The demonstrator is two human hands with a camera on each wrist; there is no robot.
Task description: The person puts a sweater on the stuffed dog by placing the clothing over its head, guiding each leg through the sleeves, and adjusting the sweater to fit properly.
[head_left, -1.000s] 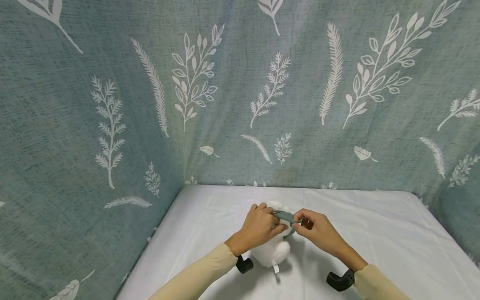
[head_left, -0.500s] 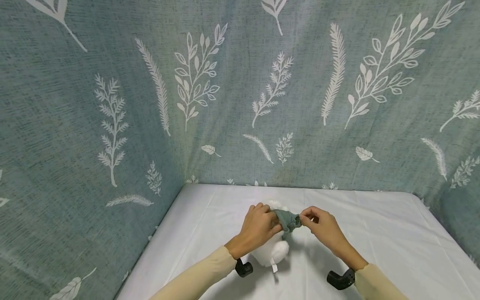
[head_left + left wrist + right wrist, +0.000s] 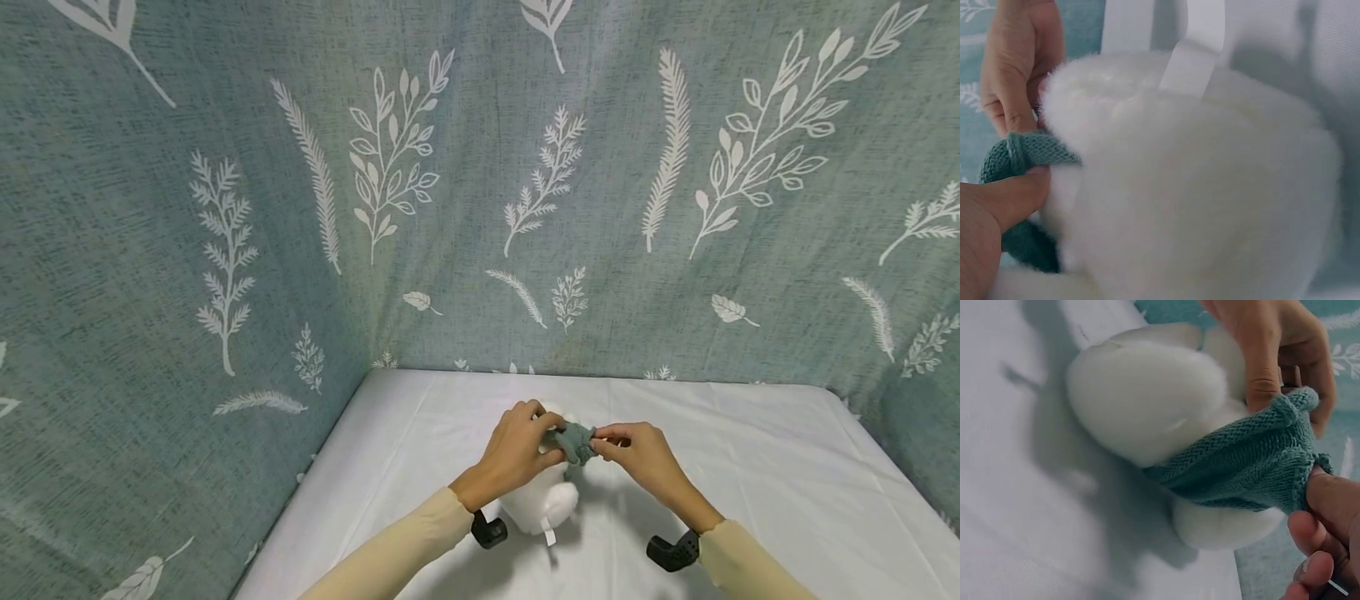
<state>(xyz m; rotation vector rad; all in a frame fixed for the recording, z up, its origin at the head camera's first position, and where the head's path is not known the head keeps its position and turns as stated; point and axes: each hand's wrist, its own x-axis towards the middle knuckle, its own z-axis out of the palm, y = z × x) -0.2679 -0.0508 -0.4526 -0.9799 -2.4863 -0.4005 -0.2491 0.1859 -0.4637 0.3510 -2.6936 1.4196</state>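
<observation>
A white plush toy (image 3: 536, 504) with a small white tag (image 3: 551, 537) lies on the white surface between my hands. Bunched around one end of it is a green knitted garment (image 3: 1247, 456), its far edge pulled away from the plush in the right wrist view. My left hand (image 3: 517, 446) holds this garment at the toy's left side, the thumb lying on the knit in the left wrist view. From the right, my right hand (image 3: 645, 454) pinches the garment's edge between thumb and fingers. Part of the toy is hidden behind the left hand and the knit.
A white-covered table (image 3: 750, 467) carries the toy. Green curtains (image 3: 480, 183) with white leaf prints rise behind it and along the left. A black wrist device (image 3: 489, 531) sits below the left wrist, another black device (image 3: 672, 552) below the right.
The knit went from a narrow band to a bunched, spread shape. My right hand first drew its edge rightward, then shifted slightly left. The left fingers have moved slightly over the knit.
</observation>
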